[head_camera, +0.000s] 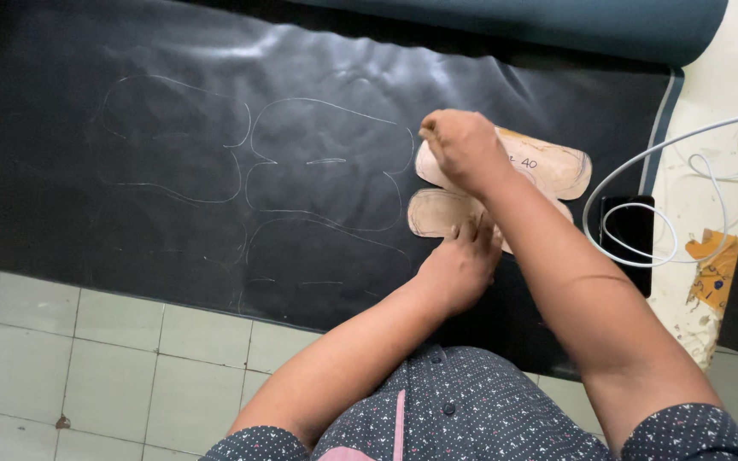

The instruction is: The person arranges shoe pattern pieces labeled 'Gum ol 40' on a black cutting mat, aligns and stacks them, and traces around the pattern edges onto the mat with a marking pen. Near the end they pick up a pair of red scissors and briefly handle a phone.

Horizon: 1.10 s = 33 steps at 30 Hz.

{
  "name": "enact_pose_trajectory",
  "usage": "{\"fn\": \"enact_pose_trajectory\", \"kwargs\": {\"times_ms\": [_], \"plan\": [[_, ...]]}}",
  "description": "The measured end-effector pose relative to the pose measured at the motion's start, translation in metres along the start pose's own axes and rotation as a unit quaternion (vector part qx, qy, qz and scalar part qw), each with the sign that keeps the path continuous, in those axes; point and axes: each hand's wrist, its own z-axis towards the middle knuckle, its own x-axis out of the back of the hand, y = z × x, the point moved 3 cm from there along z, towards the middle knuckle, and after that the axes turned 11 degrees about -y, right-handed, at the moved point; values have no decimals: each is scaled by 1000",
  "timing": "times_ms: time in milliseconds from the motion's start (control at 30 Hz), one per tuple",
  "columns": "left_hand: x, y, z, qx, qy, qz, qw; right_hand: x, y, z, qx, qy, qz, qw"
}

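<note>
Bare forearms, short sleeves — dark grey shirt, white-dotted, buttoned

One head camera, looking steeply down

We have a single view, worn on the person's head and aimed almost straight down over the chest and both forearms. It sits close: the arms rise from the bottom edge and fill the lower right of the frame. The tabletop (711,94) with its black sheet (130,222) spans the upper half, and tiled floor (87,358) shows at the lower left. No second view shares the scene.
</note>
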Motion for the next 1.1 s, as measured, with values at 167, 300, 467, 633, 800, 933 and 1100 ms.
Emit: {"fn": "enact_pose_trajectory", "kwargs": {"times_ms": [167,300,467,633,800,933,1100], "plan": [[12,2,0,8,-17,24,1000,17,23,-8,-37,5,-8,999],[21,5,-2,4,-22,43,999,40,44,-35,-85,10,-46,995],[26,5,-1,4,-44,26,999,71,69,-85,-171,-8,-116,978],[29,6,1,3,-56,24,998,89,86,-136,-229,7,-137,964],[27,5,0,-3,-60,35,998,91,89,-168,-231,47,-133,963],[24,4,1,-3,-48,33,998,79,79,-186,-222,53,-139,964],[21,4,1,1,-53,29,998,63,63,-193,-210,69,-106,969]]}}
